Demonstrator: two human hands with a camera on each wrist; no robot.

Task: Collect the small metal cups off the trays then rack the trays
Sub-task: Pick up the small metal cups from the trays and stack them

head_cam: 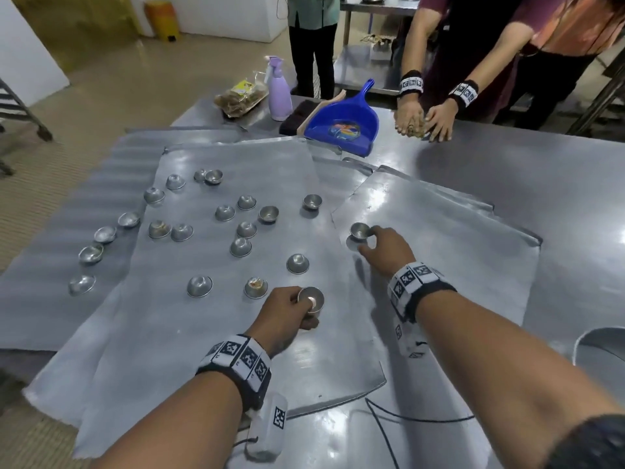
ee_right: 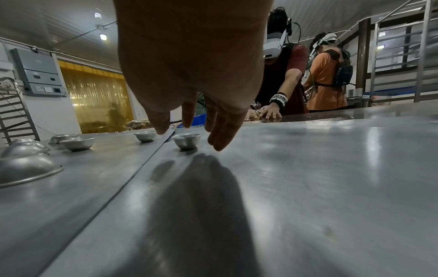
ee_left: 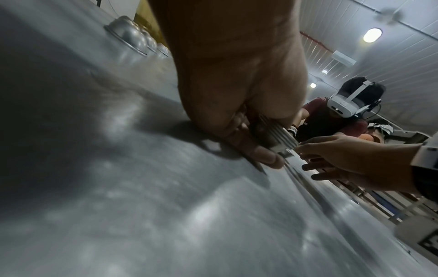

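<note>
Overhead, a steel table fills most of the head view, with flat metal trays overlapping across its middle and left. One tray lies right of centre, its left edge over the middle one.

Loose cups are scattered over the middle and left trays, some upright, many upside down; one row runs down the left tray toward the lower left of the frame.

Top centre: dustpan, blue, beside a lilac spray bottle. Top right: another person with both hands pressed down together on the table.

Left hand, lower centre: fingers curled round a stack of nested cups, open end up. The left wrist view shows the stack's ribbed side pinched between thumb and fingers, the knuckles close to the tray.

Right hand, centre right: fingers loosely spread and pointing down, holding nothing. One upright cup sits near the right tray's left edge, just beyond the fingertips. In the right wrist view the fingers hang just beside that cup; contact cannot be confirmed.
</note>
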